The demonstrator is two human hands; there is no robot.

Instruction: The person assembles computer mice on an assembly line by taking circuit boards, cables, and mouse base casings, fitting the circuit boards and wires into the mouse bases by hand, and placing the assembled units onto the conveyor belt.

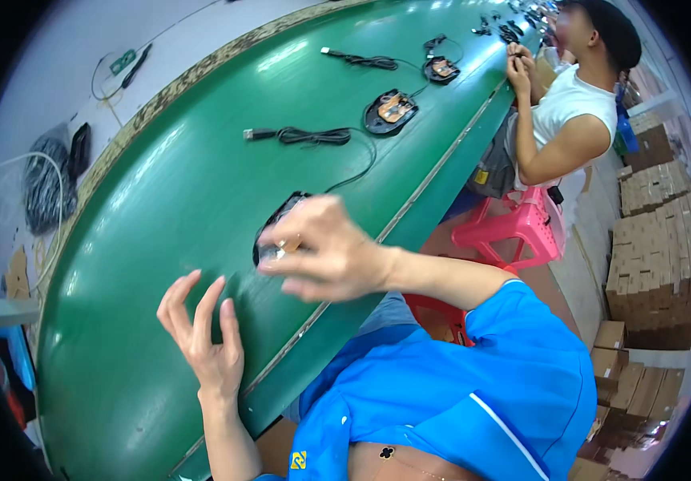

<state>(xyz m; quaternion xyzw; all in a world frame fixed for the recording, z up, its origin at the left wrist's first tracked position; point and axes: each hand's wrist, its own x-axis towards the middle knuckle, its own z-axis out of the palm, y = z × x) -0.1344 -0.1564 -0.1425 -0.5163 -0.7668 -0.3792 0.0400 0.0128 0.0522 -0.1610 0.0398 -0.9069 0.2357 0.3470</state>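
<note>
My right hand (329, 250) hovers over a black wired computer mouse (283, 212), its thumb and fingers apart and slightly blurred. It covers much of the mouse, and whether the fingertips touch it I cannot tell. From that mouse a black cable (313, 135) runs away to a bundled coil with a USB plug. Left of the mouse, my left hand (205, 341) is raised above the green work surface (137, 321), fingers spread and holding nothing. Farther along lies a second mouse (392, 111) with an orange part exposed, then a third mouse (441, 70).
A co-worker in a white top (574, 120) sits at the far right, near a pink stool (521, 228). Stacked cardboard boxes (654, 248) line the right side. A metal strip (433, 180) follows the near edge; a dark plastic bag (49, 184) lies beyond the far rim.
</note>
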